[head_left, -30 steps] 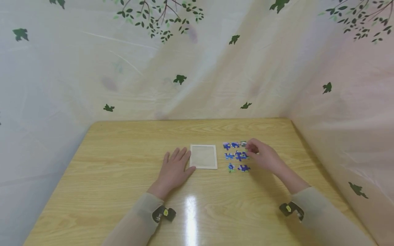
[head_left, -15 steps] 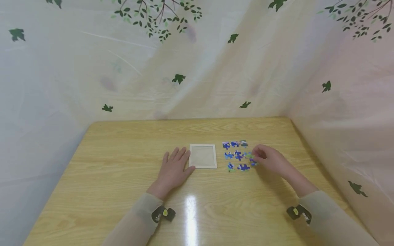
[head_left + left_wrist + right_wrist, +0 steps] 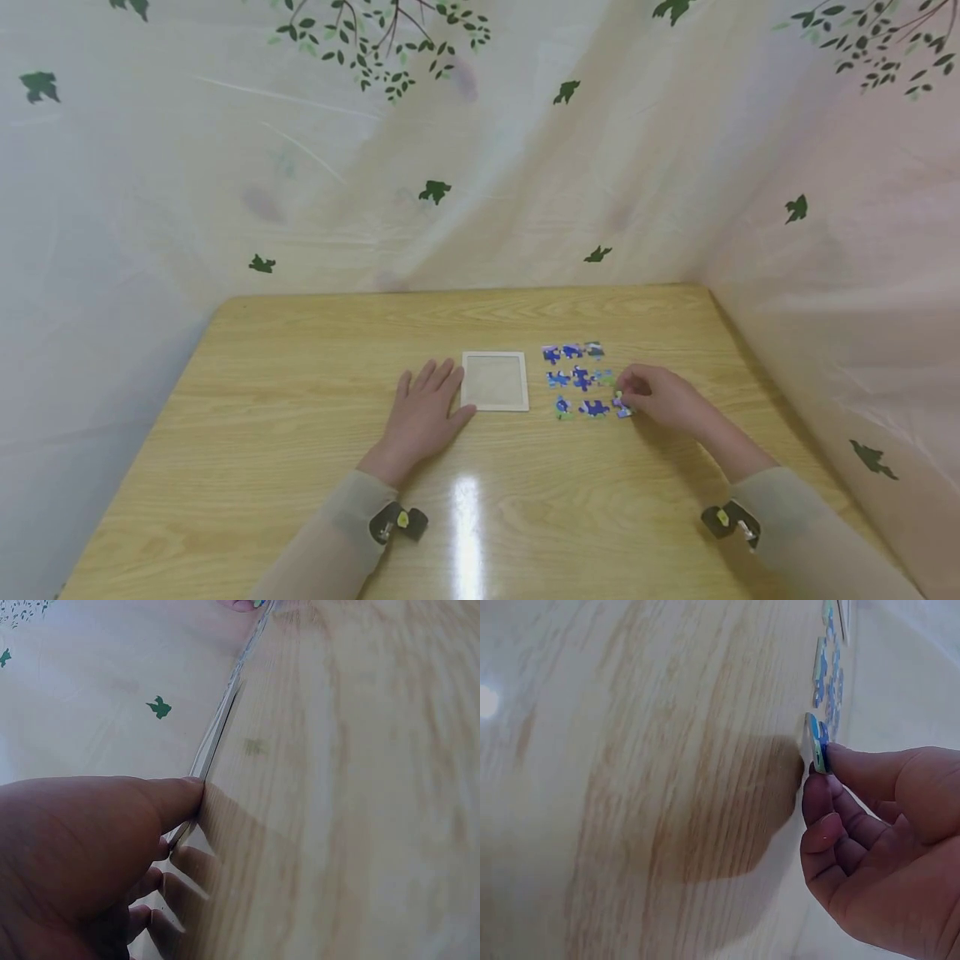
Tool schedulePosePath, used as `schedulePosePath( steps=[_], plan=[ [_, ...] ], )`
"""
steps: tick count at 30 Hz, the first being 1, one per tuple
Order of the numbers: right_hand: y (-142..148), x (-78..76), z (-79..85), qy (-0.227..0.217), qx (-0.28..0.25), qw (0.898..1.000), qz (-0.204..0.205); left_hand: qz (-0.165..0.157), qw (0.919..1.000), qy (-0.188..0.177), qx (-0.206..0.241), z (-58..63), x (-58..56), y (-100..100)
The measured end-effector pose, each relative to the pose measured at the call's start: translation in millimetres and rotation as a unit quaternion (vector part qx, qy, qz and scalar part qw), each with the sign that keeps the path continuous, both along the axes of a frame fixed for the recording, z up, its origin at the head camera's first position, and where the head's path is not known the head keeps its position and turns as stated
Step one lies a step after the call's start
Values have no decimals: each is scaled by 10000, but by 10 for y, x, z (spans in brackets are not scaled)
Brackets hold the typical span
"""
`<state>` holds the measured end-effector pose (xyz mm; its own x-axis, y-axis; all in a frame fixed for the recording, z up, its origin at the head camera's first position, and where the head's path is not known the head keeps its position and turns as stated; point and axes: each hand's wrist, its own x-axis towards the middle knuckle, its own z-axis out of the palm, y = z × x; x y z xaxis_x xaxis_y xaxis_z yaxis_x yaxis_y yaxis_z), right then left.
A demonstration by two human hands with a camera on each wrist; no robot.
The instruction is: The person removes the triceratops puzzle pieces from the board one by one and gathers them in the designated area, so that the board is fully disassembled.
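My left hand [image 3: 422, 417] lies with its fingers spread on the table, fingertips and thumb at the left edge of a square, white-rimmed puzzle frame [image 3: 526, 383]. In the left wrist view the thumb [image 3: 176, 801] rests at the edge of that thin frame. My right hand [image 3: 666, 402] pinches a blue and green jigsaw piece [image 3: 817, 744] between thumb and fingers, close over the wood. It is at the right end of the nearest row. Several other jigsaw pieces [image 3: 581, 379] lie in three loose rows right of the frame.
The pale wooden table [image 3: 300, 467] runs back to a light curtain [image 3: 337, 167] printed with green leaves. The curtain continues along the right side. A bright light reflection [image 3: 467, 533] shows on the front of the table.
My right hand has moved right and toward the front of the table with the jigsaw piece, from the middle row to the nearest row. My left hand has stayed in place.
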<state>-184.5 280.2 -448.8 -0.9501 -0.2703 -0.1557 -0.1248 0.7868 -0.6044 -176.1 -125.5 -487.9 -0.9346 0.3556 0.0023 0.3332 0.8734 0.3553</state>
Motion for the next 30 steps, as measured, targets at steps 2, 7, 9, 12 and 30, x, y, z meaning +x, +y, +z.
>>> schedulePosePath(
  steps=[2, 7, 9, 12, 30],
  plan=[
    [-5, 6, -7, 22, 3, 10000, 2, 1, 10000, 14, 8, 4, 1, 1],
    [-28, 9, -37, 19, 44, 10000, -70, 13, 10000, 32, 0, 16, 6, 3],
    [-36, 6, -53, 13, 88, 9999, -131, 17, 10000, 27, -11, 14, 5, 5],
    [-51, 9, -76, 17, 159, 9997, -187, 18, 10000, 26, -10, 3, 0, 7],
    [-59, 36, -150, 334, 228, 9991, -92, 25, 10000, 12, 30, 21, 6, 11]
  ],
)
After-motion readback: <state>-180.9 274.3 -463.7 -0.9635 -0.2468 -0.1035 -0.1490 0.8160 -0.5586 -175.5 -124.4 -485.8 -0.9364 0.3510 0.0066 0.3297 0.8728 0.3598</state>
